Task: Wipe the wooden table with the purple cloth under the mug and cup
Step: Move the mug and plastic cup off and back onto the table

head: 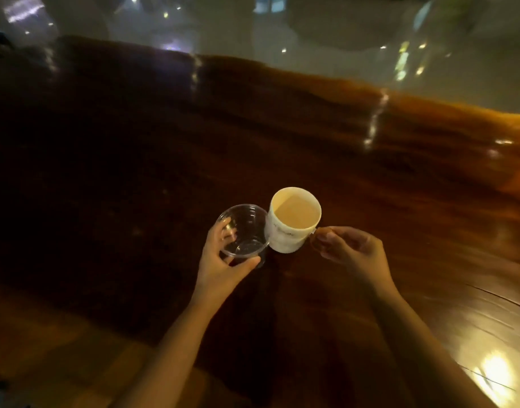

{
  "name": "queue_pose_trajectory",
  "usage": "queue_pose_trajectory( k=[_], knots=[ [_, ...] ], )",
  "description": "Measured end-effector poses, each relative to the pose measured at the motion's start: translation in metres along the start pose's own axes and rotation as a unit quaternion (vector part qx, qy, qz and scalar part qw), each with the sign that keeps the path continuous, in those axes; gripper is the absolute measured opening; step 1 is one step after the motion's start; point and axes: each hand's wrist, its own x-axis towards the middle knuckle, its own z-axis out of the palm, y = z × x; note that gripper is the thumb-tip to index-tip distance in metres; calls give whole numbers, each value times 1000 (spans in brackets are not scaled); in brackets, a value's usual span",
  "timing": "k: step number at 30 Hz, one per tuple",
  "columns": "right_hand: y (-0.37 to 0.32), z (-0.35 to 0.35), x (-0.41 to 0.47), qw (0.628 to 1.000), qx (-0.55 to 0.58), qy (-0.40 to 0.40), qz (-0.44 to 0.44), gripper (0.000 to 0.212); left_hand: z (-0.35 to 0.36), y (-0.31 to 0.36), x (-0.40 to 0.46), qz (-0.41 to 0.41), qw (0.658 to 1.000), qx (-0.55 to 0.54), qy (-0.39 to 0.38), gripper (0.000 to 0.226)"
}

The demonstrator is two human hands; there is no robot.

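The dark glossy wooden desk (370, 178) shows no purple cloth, so wiping seems not yet begun. The white ceramic mug (292, 222), right hand (350, 251) fingers pinching its handle, touches the clear plastic cup (244, 231), gripped by left hand (223, 260).

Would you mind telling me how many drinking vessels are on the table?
2: a clear plastic cup gripped by the left hand, and beside it a white mug whose handle the right hand holds.

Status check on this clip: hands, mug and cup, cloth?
Left hand grips clear cup. Right hand pinches handle of white mug. Both touching side by side on table. No cloth in view.
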Motion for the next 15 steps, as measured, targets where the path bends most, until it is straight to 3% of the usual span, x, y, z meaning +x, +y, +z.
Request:
queue_pose_trajectory(
  k=[7, 15],
  knots=[
    [-9, -152, 19, 992, -61, 83, -70, 13, 142, 44, 52, 69, 988, 37, -135, 81],
    [12, -283, 58, 985, -80, 147, -31, 14, 269, 56, 108, 82, 973, 73, -204, 89]
  ],
)
